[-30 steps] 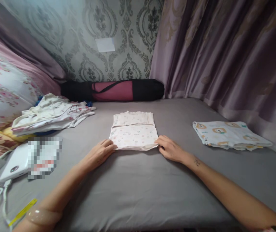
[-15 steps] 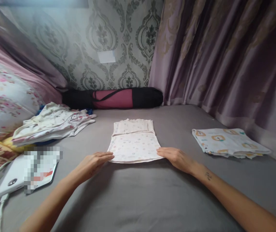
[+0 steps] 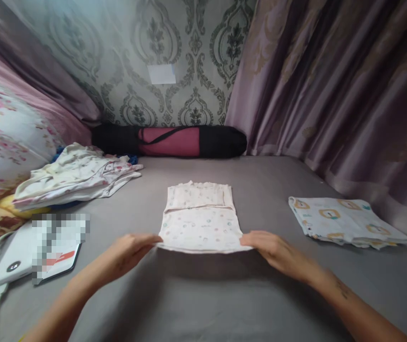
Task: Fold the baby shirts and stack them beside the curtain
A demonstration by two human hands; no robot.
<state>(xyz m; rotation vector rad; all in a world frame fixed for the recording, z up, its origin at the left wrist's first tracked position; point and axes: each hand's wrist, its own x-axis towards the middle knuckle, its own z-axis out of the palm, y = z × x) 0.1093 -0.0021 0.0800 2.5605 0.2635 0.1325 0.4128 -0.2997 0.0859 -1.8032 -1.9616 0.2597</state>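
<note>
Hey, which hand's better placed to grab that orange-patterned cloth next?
Probably the right hand: the orange-patterned cloth lies nearer it than the left hand. Both hold near corners of the pale garment, so the right must release first.

Two hands (image 3: pixel 130 251), two folded cloths (image 3: pixel 201 230), one clothing pile (image 3: pixel 78 171), one bag (image 3: pixel 180 142)

Garment (image 3: pixel 200 229) between clothes pile (image 3: pixel 77 176) and cloth (image 3: pixel 346 221), bag (image 3: pixel 178 143) behind

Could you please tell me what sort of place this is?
Probably a bedroom, seen from over a bed: a grey sheet covers the flat surface, floral bedding lies at the left, and a purple curtain hangs at the right.
</note>
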